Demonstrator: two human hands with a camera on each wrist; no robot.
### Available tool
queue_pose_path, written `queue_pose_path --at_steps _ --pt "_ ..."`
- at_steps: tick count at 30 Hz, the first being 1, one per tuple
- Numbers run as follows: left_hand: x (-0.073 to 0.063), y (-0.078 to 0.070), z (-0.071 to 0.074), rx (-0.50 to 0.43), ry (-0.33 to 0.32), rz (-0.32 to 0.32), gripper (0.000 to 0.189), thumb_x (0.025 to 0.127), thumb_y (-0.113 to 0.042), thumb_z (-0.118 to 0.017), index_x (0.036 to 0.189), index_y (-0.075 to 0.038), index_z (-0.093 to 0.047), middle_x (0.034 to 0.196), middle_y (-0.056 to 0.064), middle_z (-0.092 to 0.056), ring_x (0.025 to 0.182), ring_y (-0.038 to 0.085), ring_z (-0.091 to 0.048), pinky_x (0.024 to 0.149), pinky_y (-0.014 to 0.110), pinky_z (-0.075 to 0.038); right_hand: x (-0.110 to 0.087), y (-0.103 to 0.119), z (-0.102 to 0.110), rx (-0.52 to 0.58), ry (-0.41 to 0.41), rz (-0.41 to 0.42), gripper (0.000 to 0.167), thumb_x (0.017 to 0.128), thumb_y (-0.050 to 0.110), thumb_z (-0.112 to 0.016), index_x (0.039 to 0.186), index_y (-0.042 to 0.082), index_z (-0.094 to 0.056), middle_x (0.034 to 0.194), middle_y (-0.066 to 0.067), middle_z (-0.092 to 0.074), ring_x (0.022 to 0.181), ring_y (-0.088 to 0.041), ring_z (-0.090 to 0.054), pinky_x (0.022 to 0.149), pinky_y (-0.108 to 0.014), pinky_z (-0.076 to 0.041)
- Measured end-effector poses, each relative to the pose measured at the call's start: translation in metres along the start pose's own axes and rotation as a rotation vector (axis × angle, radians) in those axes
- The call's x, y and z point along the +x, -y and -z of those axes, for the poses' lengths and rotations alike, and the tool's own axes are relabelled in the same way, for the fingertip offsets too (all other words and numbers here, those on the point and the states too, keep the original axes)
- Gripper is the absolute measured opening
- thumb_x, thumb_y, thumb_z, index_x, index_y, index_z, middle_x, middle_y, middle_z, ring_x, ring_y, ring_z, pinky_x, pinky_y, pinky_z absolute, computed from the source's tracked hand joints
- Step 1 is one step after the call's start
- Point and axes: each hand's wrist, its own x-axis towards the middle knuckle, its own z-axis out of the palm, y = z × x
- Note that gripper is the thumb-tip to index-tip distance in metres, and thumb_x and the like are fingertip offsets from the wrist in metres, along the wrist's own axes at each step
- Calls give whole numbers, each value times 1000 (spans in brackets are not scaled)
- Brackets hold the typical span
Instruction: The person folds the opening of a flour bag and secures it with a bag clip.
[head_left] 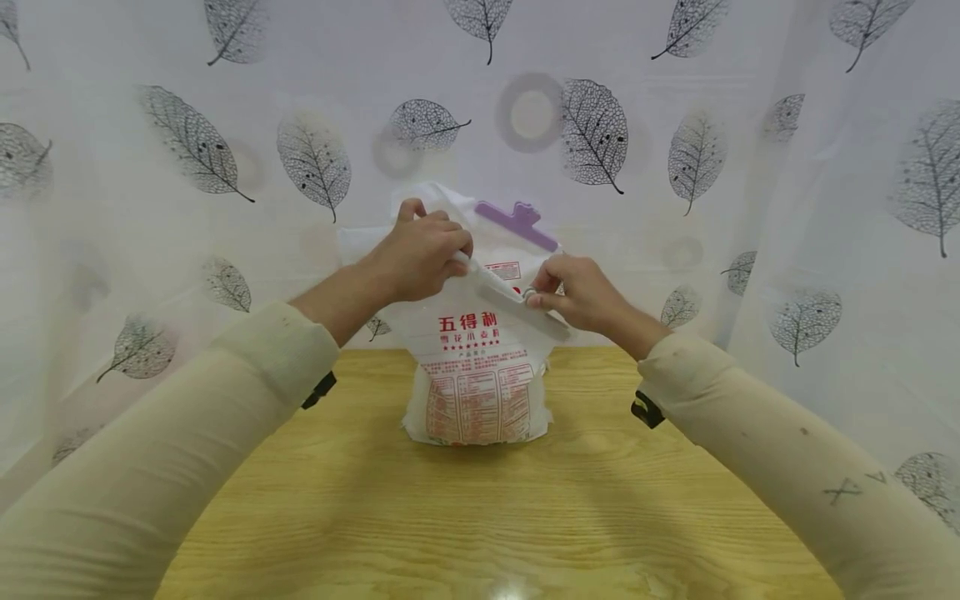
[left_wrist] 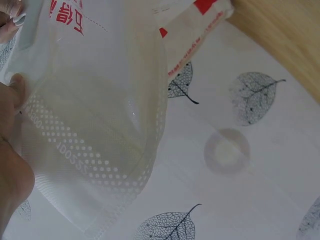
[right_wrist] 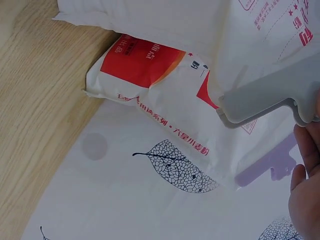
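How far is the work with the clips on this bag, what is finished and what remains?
Done: the purple clip sits on the bag top. In hand: the left hand and right hand hold the grey clip against the bag. Left: whether it is closed, I cannot tell.

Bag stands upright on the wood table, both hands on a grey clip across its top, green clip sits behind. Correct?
Not quite: the clip behind is purple, not green, as the head view shows. The rest holds: the bag stands upright on the table, left hand and right hand on the grey clip.
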Motion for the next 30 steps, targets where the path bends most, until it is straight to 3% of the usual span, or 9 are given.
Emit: queue_pose_path --at_steps 12,30 --pt "2 -1 -1 6 3 5 12 97 -21 -66 106 -13 -69 109 2 -71 108 23 -56 110 55 -18 12 14 -1 45 -85 7 15 87 12 -77 88 2 -66 87 -13 -67 82 -27 -62 76 -39 -48" --pt "0 1 0 5 12 -3 15 97 -23 -66 107 -13 -68 110 2 -71 109 23 -56 111 55 -18 9 11 -2 35 -62 -2 17 86 11 -78 90 1 -65 88 -13 -67 83 -27 -62 78 -39 -47"
